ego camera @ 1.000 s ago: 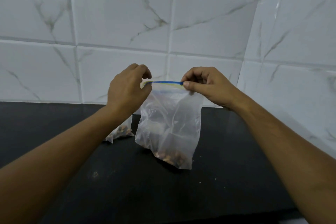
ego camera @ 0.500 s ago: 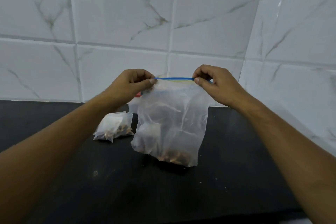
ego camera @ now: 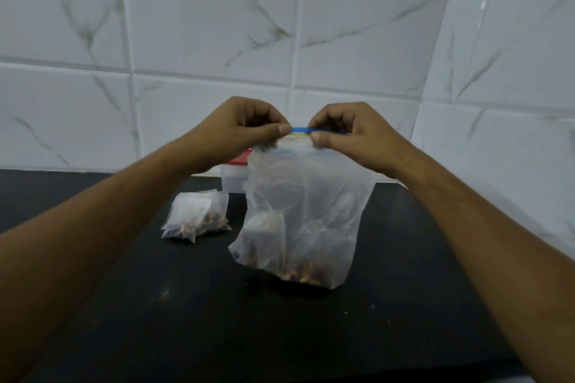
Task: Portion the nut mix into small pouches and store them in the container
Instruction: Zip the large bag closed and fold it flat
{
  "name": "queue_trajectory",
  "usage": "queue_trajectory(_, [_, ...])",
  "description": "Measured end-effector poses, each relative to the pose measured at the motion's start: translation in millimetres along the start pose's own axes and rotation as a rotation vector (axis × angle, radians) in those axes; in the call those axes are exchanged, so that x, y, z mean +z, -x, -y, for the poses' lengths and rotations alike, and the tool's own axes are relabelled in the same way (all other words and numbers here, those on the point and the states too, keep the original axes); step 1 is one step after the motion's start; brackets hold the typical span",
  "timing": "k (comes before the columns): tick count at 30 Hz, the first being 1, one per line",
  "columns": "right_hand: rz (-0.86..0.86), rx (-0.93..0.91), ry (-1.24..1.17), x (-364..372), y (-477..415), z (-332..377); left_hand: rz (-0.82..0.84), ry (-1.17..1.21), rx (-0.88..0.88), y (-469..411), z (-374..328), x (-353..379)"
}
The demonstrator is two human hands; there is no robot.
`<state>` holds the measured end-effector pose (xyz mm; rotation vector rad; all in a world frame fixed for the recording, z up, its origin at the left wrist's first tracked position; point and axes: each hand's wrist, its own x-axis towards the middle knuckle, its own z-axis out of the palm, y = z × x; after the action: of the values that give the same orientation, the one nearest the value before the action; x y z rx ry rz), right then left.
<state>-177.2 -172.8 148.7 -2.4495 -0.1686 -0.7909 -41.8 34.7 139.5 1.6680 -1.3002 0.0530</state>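
A large clear zip bag (ego camera: pixel 306 211) with a blue and yellow zip strip hangs upright, its bottom on the black counter (ego camera: pixel 217 320), with nut mix at the bottom. My left hand (ego camera: pixel 242 130) pinches the strip's left part and my right hand (ego camera: pixel 348 134) pinches its right part, thumbs close together. Small filled pouches (ego camera: pixel 196 218) lie on the counter to the left of the bag. A clear container with a red lid (ego camera: pixel 235 174) stands behind, partly hidden by the bag and my left hand.
A white marble-tiled wall (ego camera: pixel 280 40) runs behind the counter and turns a corner on the right. Small crumbs dot the counter in front of the bag.
My two hands have slid toward each other along the zip strip, leaving only a short stretch of blue showing. The container behind has come into view.
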Motion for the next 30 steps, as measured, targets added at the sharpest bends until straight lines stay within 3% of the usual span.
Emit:
queue_trajectory(4, [0.002, -0.025, -0.098, -8, -4, -4, 0.075, -0.195, -0.056, -5, -1, -11])
queue_trajectory(8, [0.015, -0.063, -0.144, -12, -7, -8, 0.041, -0.444, -0.023, -5, 4, -17])
queue_trajectory(10, [0.001, -0.056, -0.124, -13, -8, -11, 0.03, -0.425, -0.037, -4, 7, -19])
queue_trajectory(14, [-0.127, 0.002, 0.099, -11, -13, -22, 0.027, -0.139, -0.107, -5, 3, -17])
queue_trajectory(17, [-0.26, -0.033, 0.358, -3, -16, -21, -0.048, -0.143, -0.119, -17, -5, -10])
queue_trajectory(20, [-0.374, -0.115, 0.308, 7, -14, 1, -0.181, -0.211, -0.12, -31, -14, -3])
queue_trajectory(23, [-0.255, 0.012, 0.096, 18, -7, 21, -0.252, -0.229, -0.137, -41, -21, -1])
queue_trajectory(30, [-0.046, 0.175, 0.131, 37, -4, 11, -0.298, -0.28, -0.171, -50, -30, -2])
